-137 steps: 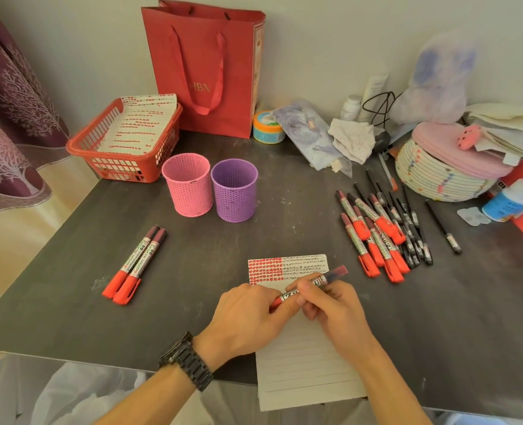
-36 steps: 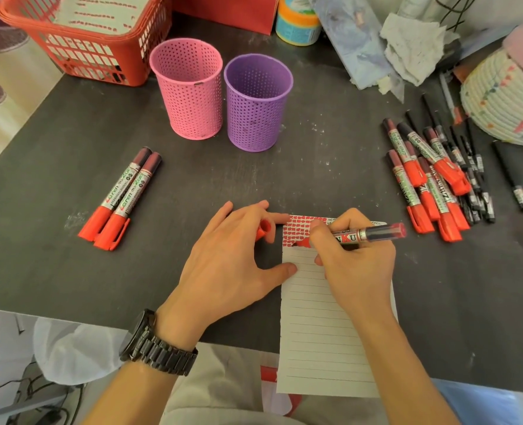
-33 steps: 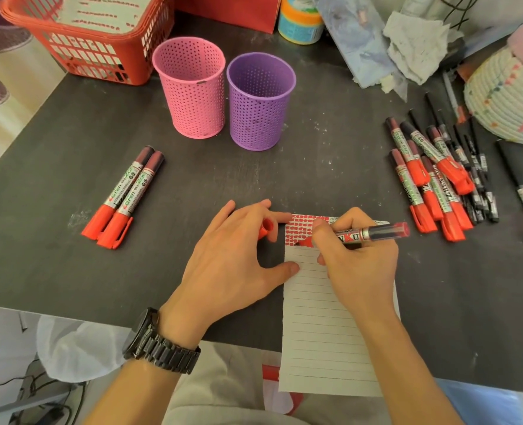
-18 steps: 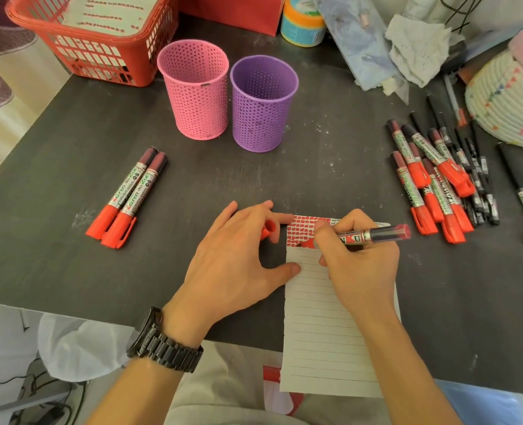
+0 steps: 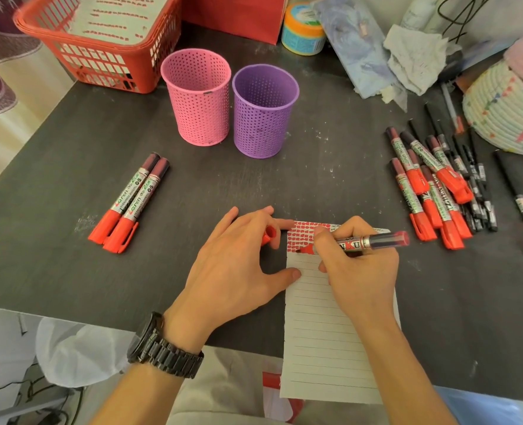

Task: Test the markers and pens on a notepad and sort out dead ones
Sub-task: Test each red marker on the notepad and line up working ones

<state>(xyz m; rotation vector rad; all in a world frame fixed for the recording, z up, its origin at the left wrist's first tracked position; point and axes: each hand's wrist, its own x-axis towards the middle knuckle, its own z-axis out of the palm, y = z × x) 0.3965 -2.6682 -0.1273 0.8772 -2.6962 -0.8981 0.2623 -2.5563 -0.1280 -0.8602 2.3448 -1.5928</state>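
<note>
We grip a red permanent marker (image 5: 367,241) in our right hand (image 5: 361,268), with the fingers curled round the barrel low down near the nib for a controlled stroke. The tip points toward nine o'clock and touches the white lined paper notepad (image 5: 324,348) just under the block of red test dashes at its top edge. Setting each trial next to the others lets us compare ink strength, we judge

Our left hand (image 5: 238,271) lies spread on the dark grey worktop (image 5: 70,271) at nine o'clock from the nib. Its thumb tip presses the pad's left edge, so the paper cannot slide under the stroke. The small red plastic cap (image 5: 268,233) peeks from beneath the index finger, close by for recapping; whether the fingers pinch it or merely cover it we cannot tell

At nine o'clock from the pad, well apart, two capped red markers (image 5: 131,204) lie side by side, probably a group already sorted. At two o'clock a heap of capped red markers (image 5: 429,191) overlaps thin black pens (image 5: 475,179), most likely awaiting their turn. At twelve o'clock a pink perforated plastic cup (image 5: 197,99) and a purple perforated plastic cup (image 5: 264,111) stand just beside each other, presumably meant to receive the working ones and the dead ones
</note>
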